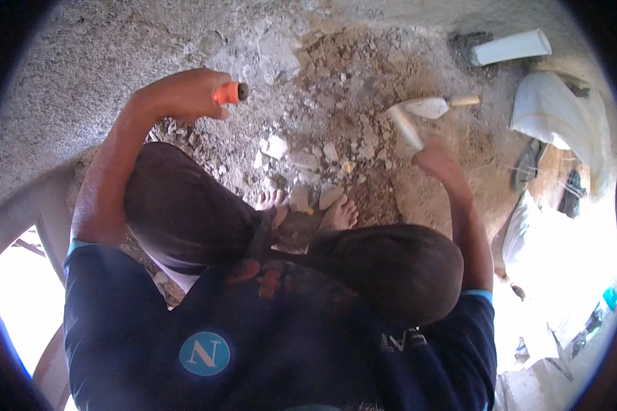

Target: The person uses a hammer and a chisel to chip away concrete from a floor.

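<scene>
Handle in the left hand looks cylindrical, orange and dark-ended.

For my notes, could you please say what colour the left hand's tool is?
The tool shows orange with a dark end, best in head view.

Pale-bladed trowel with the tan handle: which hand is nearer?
Right. The right hand is just below the trowel in the picture; the left hand is well off to its left.
</scene>
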A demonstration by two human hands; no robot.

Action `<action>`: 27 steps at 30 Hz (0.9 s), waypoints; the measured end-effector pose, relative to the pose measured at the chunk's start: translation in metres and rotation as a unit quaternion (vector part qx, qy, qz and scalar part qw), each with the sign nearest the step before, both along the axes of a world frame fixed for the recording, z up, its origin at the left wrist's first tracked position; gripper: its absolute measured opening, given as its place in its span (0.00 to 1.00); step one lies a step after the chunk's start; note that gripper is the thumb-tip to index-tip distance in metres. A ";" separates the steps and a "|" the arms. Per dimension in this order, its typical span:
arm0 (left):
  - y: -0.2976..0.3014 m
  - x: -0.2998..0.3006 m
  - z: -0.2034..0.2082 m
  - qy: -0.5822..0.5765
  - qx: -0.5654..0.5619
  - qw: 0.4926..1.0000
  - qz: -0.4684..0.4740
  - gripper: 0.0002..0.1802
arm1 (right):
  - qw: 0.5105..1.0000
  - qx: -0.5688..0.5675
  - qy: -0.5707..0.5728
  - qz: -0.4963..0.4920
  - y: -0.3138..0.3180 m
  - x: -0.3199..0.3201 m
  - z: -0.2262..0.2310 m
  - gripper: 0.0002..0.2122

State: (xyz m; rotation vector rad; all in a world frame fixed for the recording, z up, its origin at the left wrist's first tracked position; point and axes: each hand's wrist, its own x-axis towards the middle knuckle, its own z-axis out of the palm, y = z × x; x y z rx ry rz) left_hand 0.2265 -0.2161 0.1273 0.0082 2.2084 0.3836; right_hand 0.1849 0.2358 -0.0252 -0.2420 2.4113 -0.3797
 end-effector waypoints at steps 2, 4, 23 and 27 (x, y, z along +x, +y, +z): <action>0.005 0.000 -0.002 0.037 -0.019 0.999 -0.030 0.23 | 0.987 -0.099 0.043 -0.120 -0.017 -0.012 0.044 0.15; 0.004 0.000 0.000 0.061 -0.008 0.997 -0.035 0.24 | 0.933 -0.228 0.030 -0.277 -0.046 -0.025 0.068 0.17; 0.006 -0.008 -0.001 0.081 0.010 0.996 -0.033 0.21 | 0.942 -0.230 -0.024 -0.242 -0.042 0.038 -0.159 0.09; -0.002 -0.011 -0.012 0.075 0.016 0.996 -0.046 0.22 | 0.937 -0.173 -0.012 0.304 -0.044 0.110 -0.172 0.10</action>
